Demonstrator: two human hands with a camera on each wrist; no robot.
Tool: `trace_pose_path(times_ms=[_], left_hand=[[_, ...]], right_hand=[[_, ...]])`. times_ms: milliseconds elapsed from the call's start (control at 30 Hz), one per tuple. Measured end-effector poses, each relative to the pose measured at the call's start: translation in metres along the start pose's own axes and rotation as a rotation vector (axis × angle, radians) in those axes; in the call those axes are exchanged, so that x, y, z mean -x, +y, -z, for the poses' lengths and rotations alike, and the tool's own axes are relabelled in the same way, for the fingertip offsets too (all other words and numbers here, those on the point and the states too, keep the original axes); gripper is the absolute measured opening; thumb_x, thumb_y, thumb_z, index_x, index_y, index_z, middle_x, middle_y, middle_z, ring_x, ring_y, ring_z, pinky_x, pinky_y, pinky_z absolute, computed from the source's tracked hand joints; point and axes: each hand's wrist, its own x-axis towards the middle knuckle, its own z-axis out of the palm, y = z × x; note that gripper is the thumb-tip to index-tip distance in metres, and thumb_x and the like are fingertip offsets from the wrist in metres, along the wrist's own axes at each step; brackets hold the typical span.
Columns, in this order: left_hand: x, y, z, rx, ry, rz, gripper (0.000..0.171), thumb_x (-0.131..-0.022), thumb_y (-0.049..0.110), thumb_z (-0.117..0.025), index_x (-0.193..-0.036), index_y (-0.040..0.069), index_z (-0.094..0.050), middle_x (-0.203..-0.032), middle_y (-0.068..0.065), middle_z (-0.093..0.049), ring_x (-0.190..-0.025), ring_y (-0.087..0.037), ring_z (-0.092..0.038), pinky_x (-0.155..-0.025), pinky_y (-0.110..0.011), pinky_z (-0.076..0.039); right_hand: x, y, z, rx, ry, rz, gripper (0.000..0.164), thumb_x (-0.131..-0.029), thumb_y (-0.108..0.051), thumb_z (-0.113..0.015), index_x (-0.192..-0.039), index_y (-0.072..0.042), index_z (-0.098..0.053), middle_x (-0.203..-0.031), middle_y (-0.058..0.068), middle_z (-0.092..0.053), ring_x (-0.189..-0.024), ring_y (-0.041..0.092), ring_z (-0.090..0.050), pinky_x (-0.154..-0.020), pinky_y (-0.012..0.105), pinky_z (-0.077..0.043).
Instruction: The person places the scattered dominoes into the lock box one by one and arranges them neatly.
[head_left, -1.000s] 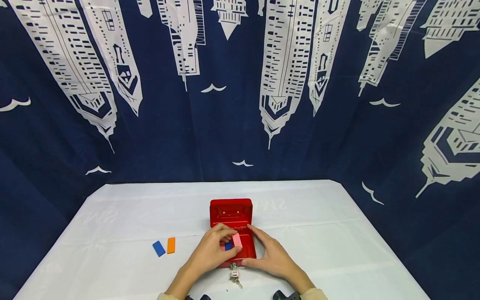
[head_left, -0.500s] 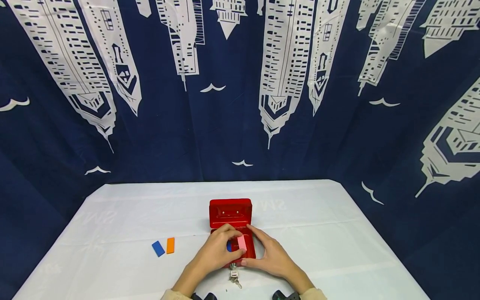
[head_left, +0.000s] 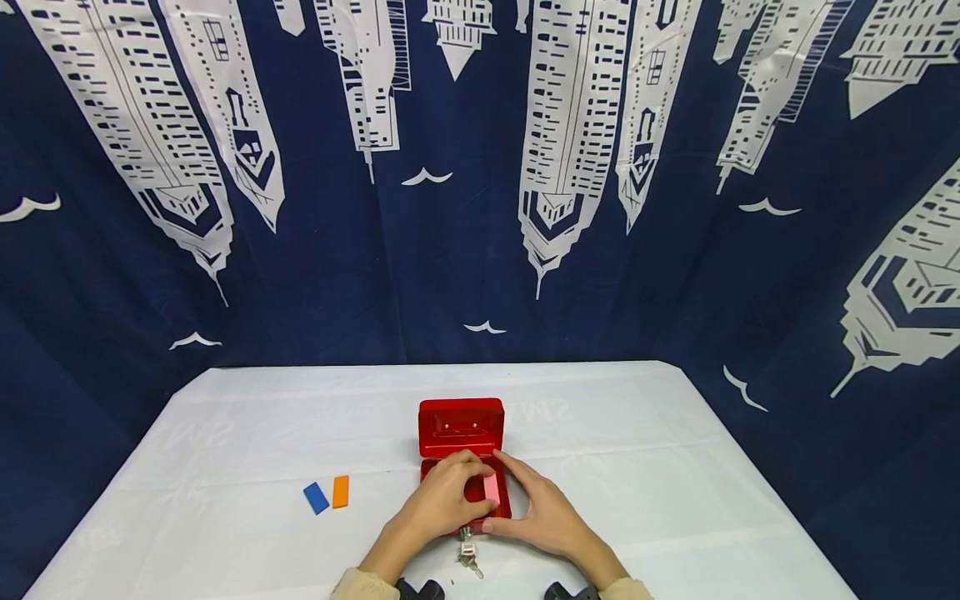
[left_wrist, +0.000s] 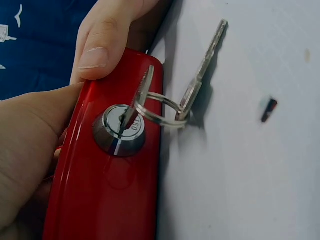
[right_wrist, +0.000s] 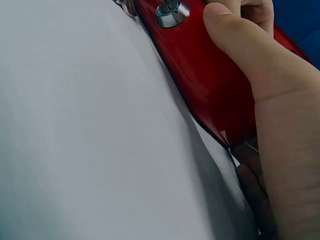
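Observation:
A red cash box stands on the table with its lid raised at the back. Over its open tray, my left hand pinches a pink block between thumb and fingers, low at the right inner side. My right hand grips the box's right side, thumb on the front wall and fingers reaching to the back corner. In the left wrist view one key sits in the front lock, and a second key hangs from its ring. The left hand hides much of the tray.
To the left of the box, a blue block and an orange block lie on the white tabletop. A small dark speck lies in front of the box. A navy curtain hangs behind.
My left hand has moved right with the pink block, bringing it to the right inner side of the box. A blue piece inside the box is now hidden. My right hand has stayed put.

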Motion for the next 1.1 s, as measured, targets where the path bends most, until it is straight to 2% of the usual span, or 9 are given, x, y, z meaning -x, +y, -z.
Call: trace_pose_path(times_ms=[200,400,733,1100], left_hand=[[-0.001,0.002,-0.003,-0.018,-0.023,0.002,0.042,-0.083,0.027,-0.087,-0.118,0.005,-0.076,-0.114,-0.001,-0.071,-0.109,-0.019,-0.064,-0.1,-0.04,-0.056],[-0.006,0.003,-0.007,0.008,-0.043,-0.007,0.041,-0.084,0.028,-0.087,-0.116,0.005,-0.078,-0.116,-0.003,-0.075,-0.116,-0.021,-0.065,-0.105,-0.044,-0.053],[-0.012,0.002,-0.009,-0.008,-0.041,-0.023,0.037,-0.08,0.027,-0.09,-0.109,0.006,-0.08,-0.106,-0.001,-0.078,-0.109,-0.021,-0.068,-0.101,-0.04,-0.055],[-0.012,0.005,-0.01,-0.042,-0.047,0.015,0.042,-0.077,0.029,-0.092,-0.11,0.007,-0.08,-0.108,-0.002,-0.078,-0.111,-0.023,-0.067,-0.102,-0.044,-0.054]], right_hand=[[0.0,0.0,0.0,0.009,0.003,0.0,0.1,-0.076,-0.066,-0.081,-0.159,-0.028,-0.04,-0.157,-0.001,-0.05,-0.143,0.026,-0.049,-0.113,0.06,-0.043],[0.001,-0.002,0.0,0.006,-0.002,-0.004,0.101,-0.076,-0.066,-0.082,-0.159,-0.026,-0.041,-0.157,-0.001,-0.049,-0.143,0.025,-0.049,-0.114,0.059,-0.043],[0.001,-0.002,0.0,0.012,0.007,-0.003,0.1,-0.076,-0.066,-0.083,-0.159,-0.027,-0.041,-0.157,-0.001,-0.05,-0.143,0.025,-0.049,-0.113,0.059,-0.043],[0.001,-0.003,0.001,0.007,0.007,0.001,0.1,-0.075,-0.065,-0.083,-0.158,-0.028,-0.042,-0.156,-0.002,-0.051,-0.143,0.023,-0.05,-0.114,0.058,-0.043]])
